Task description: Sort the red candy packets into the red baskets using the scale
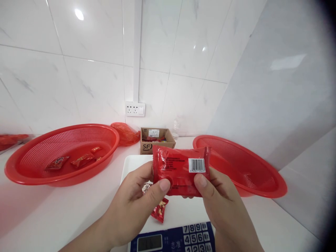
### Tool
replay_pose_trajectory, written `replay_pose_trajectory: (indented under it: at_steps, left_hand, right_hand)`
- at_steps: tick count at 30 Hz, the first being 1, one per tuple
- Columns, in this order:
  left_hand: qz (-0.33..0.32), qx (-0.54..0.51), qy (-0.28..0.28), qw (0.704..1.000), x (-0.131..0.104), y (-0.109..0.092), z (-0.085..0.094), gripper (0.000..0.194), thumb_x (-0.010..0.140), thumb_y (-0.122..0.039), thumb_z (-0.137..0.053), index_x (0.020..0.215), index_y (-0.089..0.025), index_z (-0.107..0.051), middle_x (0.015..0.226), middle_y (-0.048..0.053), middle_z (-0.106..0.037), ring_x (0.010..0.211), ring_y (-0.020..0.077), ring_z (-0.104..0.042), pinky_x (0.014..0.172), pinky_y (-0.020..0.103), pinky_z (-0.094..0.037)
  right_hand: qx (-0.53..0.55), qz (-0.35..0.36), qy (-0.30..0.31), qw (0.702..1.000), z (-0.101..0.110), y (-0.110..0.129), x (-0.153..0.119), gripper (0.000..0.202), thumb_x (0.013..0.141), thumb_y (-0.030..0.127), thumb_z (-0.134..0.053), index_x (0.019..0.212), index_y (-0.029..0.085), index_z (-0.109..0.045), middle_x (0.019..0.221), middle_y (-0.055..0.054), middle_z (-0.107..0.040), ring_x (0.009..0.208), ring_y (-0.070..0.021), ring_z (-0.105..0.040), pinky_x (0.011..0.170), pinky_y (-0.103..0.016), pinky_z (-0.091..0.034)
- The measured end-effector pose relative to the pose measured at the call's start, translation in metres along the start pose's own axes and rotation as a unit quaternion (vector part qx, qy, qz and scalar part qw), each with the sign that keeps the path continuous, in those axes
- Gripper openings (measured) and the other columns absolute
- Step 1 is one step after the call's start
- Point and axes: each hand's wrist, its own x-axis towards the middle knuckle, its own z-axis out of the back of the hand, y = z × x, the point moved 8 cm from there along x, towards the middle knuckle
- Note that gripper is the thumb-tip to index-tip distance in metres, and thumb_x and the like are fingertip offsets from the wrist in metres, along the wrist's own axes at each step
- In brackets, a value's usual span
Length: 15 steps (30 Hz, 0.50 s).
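A shiny red packet (181, 182) with a white barcode label faces the camera, held up above a white scale (133, 161). My left hand (139, 203) grips its left end, thumb on the front. At the right end, my right hand (217, 199) holds it the same way, thumb just below the barcode. Behind and beneath the hands, another red packet (160, 211) lies on the scale's platform, partly hidden. The scale's blue keypad panel (173, 239) with a grey display shows at the bottom.
A red basket (70, 178) with several red packets stands at the left, and another red basket (262, 175) at the right. Between them at the back are a cardboard box (146, 147), a red plastic bag (126, 134) and a clear bottle (177, 126) by the tiled wall.
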Motion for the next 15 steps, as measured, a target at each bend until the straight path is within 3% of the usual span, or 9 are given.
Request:
replay_pose_trajectory:
  at_steps: [9, 15]
  left_hand:
    - [-0.018, -0.003, 0.027, 0.999, -0.001, -0.0026, -0.0009, 0.028, 0.091, -0.028, -0.056, 0.117, -0.025, -0.064, 0.117, 0.007, -0.066, 0.11, 0.026, -0.058, 0.089, 0.034, -0.049]
    - [-0.032, -0.004, 0.037, 0.999, -0.0019, -0.0045, -0.0035, 0.028, 0.091, -0.024, -0.055, 0.117, -0.028, -0.065, 0.119, 0.004, -0.066, 0.115, 0.0256, -0.056, 0.094, 0.035, -0.046]
  right_hand:
    - [0.014, 0.006, -0.026, 1.0, 0.0019, 0.002, -0.0002, 0.04, 0.079, 0.052, -0.062, 0.105, 0.023, -0.071, 0.099, -0.01, -0.073, 0.089, -0.0267, -0.069, 0.073, -0.038, -0.059]
    - [-0.002, 0.03, -0.002, 1.0, -0.0005, 0.0068, 0.0002, 0.036, 0.082, 0.05, -0.06, 0.107, 0.027, -0.07, 0.106, -0.008, -0.072, 0.094, -0.0259, -0.068, 0.073, -0.035, -0.058]
